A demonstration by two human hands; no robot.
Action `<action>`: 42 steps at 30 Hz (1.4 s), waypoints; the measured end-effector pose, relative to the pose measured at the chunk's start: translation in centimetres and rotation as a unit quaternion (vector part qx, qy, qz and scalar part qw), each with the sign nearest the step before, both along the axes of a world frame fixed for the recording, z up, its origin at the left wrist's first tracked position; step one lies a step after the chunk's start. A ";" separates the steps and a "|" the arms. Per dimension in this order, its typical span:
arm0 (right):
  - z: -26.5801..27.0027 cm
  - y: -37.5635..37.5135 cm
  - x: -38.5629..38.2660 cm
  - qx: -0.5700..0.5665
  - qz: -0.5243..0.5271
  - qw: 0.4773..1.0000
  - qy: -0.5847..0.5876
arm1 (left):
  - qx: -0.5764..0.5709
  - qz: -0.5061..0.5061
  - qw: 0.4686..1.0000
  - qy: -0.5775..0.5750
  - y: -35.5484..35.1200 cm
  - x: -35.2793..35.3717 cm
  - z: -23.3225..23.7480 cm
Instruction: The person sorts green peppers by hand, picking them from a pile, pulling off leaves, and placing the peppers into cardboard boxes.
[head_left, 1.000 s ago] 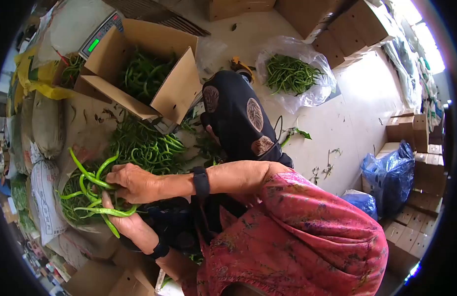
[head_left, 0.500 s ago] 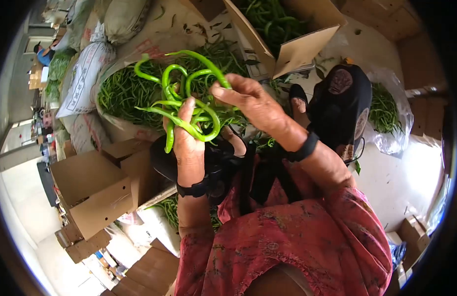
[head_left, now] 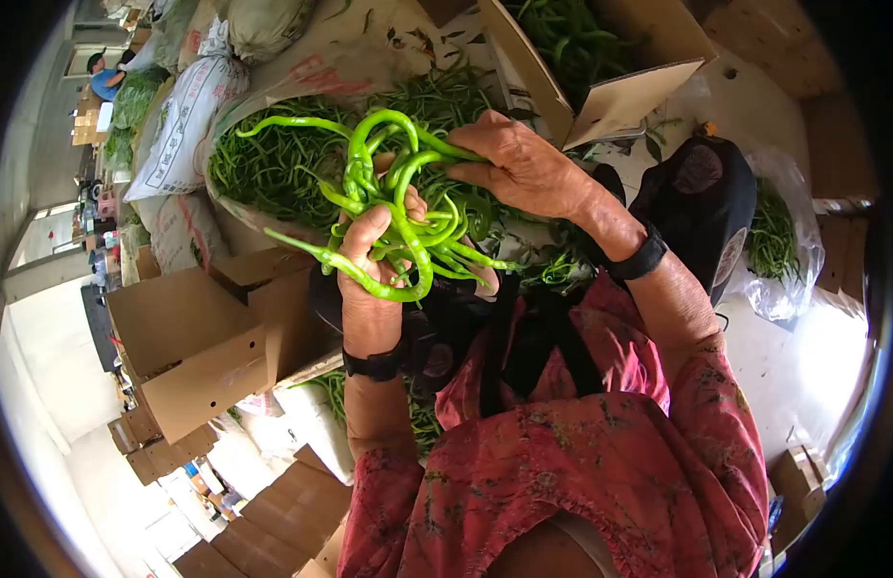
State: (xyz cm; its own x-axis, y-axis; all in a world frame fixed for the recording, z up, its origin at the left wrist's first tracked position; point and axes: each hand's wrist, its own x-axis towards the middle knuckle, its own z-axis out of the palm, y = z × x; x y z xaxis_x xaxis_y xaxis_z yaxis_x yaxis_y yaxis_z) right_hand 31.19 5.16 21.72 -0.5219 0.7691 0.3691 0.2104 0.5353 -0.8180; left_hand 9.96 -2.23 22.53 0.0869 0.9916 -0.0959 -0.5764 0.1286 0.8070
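Observation:
A bunch of long, curling green chili peppers [head_left: 415, 255] is gripped in my left hand [head_left: 371, 306], whose thumb presses across them. Several pepper ends stick out to both sides. My right hand [head_left: 535, 173] is closed on the end of a green chili pepper at the upper right of the bunch, thumb and fingers pinching it. Beneath both hands, a large heap of green chili peppers [head_left: 273, 169] spills from an opened plastic sack [head_left: 316, 79]. The fingers of my left hand are partly hidden behind the bunch.
An open cardboard box [head_left: 625, 104] of peppers stands at the top right. A clear plastic bag [head_left: 782, 301] of peppers lies by my knee. Empty cardboard boxes [head_left: 200, 371] and filled white sacks [head_left: 191, 125] are on the left. A person [head_left: 105, 79] in blue is farther back.
The bunch in my left hand looks fuller, with more pepper ends hanging to the right. My right hand has shifted slightly right, and the view has moved a little.

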 end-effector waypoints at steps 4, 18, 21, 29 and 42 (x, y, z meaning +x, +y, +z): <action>-1.3 -0.1 1.2 -0.251 0.011 0.951 0.181 | -0.039 0.034 0.998 -0.023 -0.5 -1.4 -0.1; -2.1 -4.1 -2.8 -0.215 -0.022 0.975 0.052 | -0.019 0.068 0.993 0.098 -0.9 1.3 0.5; -0.5 -3.7 -1.2 -0.549 0.070 0.802 0.224 | -0.088 0.002 0.992 0.094 -1.2 0.1 1.5; -2.4 -3.9 -1.0 -0.612 0.080 0.707 0.345 | -0.089 0.012 0.991 0.100 -1.1 0.6 1.5; -5.2 -3.4 -1.1 -0.614 0.089 0.632 0.465 | -0.113 0.081 0.963 0.229 -0.4 1.2 3.1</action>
State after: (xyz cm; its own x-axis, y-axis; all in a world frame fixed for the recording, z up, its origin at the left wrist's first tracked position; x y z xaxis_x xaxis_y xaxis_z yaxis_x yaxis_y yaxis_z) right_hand 30.12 1.76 16.55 -0.6366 0.7336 -0.2380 -0.6412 -0.6749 -0.3652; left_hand 11.12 -2.65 25.59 -0.1695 0.9381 -0.3020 -0.1932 0.2689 0.9436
